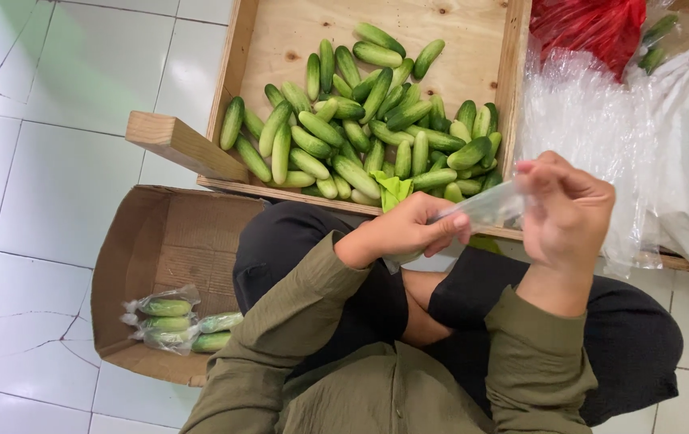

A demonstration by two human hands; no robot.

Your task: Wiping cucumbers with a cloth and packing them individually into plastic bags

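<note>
Head view: left hand (409,229) and right hand (565,210) pinch a clear plastic bag (485,207) between closed fingers, long axis left-right; cucumbers (360,128) lie just beyond, nearer the left hand

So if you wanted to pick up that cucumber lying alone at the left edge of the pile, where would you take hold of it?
Probably around its middle, coming from above. That cucumber lies on the crate floor, nearly upright in the picture, with bare wood to its left and a gap to its right, so fingers could close across its narrow width. Both hands, left hand and right hand, hold a clear bag.
</note>
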